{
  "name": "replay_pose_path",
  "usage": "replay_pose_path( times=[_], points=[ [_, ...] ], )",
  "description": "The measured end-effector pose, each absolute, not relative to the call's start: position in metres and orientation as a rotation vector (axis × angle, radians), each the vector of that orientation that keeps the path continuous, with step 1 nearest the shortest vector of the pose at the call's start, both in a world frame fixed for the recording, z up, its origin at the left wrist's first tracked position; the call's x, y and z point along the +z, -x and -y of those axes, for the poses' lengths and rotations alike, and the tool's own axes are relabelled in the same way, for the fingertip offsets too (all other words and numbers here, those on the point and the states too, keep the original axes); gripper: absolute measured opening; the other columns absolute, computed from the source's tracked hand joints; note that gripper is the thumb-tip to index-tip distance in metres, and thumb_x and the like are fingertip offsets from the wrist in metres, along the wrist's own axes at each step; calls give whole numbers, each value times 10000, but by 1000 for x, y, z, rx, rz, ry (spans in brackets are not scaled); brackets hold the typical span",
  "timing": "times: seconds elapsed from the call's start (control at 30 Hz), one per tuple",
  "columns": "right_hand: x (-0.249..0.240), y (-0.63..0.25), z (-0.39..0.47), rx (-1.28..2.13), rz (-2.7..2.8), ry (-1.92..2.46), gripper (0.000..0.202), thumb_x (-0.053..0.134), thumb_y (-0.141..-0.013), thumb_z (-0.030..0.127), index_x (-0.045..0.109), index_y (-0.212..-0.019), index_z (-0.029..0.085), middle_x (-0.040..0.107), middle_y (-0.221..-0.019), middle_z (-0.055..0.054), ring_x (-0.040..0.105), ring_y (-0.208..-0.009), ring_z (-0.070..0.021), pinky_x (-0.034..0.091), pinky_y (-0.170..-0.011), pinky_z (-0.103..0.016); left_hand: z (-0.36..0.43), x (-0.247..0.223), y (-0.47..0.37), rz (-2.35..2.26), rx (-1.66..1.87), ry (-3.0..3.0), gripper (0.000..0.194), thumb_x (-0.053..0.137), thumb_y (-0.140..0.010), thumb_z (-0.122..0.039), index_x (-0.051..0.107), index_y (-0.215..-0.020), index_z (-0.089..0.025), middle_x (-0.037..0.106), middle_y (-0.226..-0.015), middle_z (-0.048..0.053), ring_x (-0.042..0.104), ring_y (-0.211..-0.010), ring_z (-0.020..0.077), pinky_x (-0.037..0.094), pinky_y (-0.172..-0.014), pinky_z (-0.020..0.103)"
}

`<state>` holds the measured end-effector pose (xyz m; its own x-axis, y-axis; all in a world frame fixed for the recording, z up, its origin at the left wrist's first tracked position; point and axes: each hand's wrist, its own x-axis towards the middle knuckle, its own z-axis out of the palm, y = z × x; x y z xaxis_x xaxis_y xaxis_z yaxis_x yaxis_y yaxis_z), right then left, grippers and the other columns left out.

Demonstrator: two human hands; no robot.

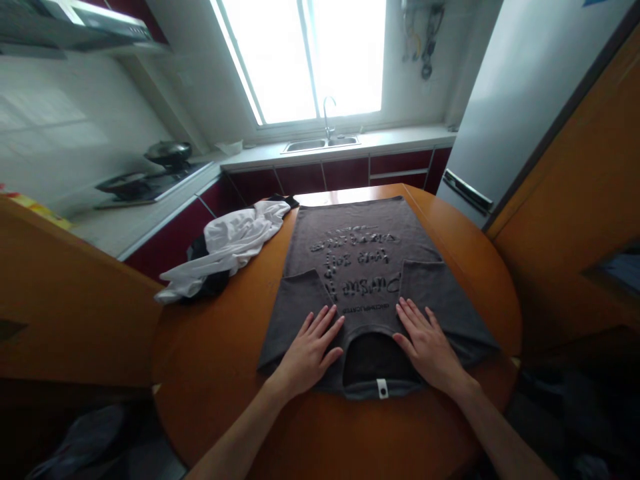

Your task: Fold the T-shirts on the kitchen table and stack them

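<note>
A dark grey T-shirt (360, 267) with raised black lettering lies spread out, front up, its neckline toward me and its hem at the far side. Both sleeves are laid over onto the front side. My left hand (311, 350) rests flat on the shirt left of the collar, fingers extended. On the other side of the collar, my right hand (429, 340) lies flat with its fingers apart. Neither hand grips the fabric. A white label (383, 388) shows inside the neck.
The shirt lies on a round wooden table (210, 373). White and black clothing (240, 237) is heaped at its left far edge. Beyond are a counter with a sink (320, 144), a stove with a pan (169, 155) and a fridge (520, 100).
</note>
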<state>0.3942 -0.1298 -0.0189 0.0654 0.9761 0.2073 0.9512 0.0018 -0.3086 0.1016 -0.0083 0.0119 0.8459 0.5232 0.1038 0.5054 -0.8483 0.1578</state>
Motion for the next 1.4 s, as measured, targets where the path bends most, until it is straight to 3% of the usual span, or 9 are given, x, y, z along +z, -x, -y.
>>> replay_pose_path(
  times=[0.17,0.3,0.4,0.6,0.8,1.0,1.23,1.4],
  points=[
    [-9,-395,137,108,1828,1879,569,398,-1046,423,341,-1582,242,396,-1604,-106,340,-1496,-272,273,-1204,-595,16,29,-96,-681,337,-2826,493,543,-1016,-361,481,-1497,-273,399,-1604,95,300,-1513,275,275,-1231,555],
    [-3,-408,160,32,1820,1729,402,476,-1020,316,575,-1408,281,554,-1490,-75,453,-1427,-263,320,-1189,-583,25,43,-73,-520,380,-2759,388,687,-934,-351,645,-1315,-287,618,-1364,74,533,-1314,239,455,-1132,447],
    [-4,-428,181,-31,1858,1640,285,554,-987,279,679,-1243,287,636,-1382,-58,539,-1343,-257,404,-1151,-534,30,45,-46,-498,439,-2778,305,710,-921,-305,690,-1224,-281,681,-1192,60,609,-1153,213,531,-1018,382],
    [-9,-474,211,-123,1894,1630,214,612,-962,277,714,-1150,289,690,-1257,-58,622,-1190,-248,528,-1014,-438,27,44,13,-671,493,-2891,251,671,-946,-260,700,-1195,-268,702,-1131,41,637,-1077,193,550,-959,331],
    [-12,-497,223,-166,1955,1670,207,590,-969,317,745,-1102,282,693,-1238,-65,637,-1147,-254,531,-1001,-434,22,46,40,-731,469,-2991,245,579,-985,-211,706,-1189,-258,701,-1158,43,643,-1089,178,559,-957,304],
    [-11,-515,231,-213,2096,1656,203,613,-963,327,747,-1111,285,683,-1276,-54,616,-1181,-251,516,-1016,-426,15,50,41,-579,442,-3059,233,524,-986,-138,731,-1012,-241,707,-1116,27,651,-1064,166,564,-935,294],
    [-2,-530,230,-307,2202,1672,451,477,-940,122,654,-1323,280,670,-1325,-47,608,-1195,-227,454,-1072,-417,9,54,35,-619,280,-3162,338,506,-915,-20,683,-1129,-211,666,-1198,74,615,-1132,230,535,-988,381],
    [-1,-532,228,-346,2159,1711,462,464,-936,125,633,-1344,260,670,-1315,-61,616,-1176,-241,451,-1065,-436,3,46,34,-644,326,-3165,498,457,-883,5,654,-1263,-250,654,-1241,69,612,-1149,220,525,-1007,380]
  ],
)
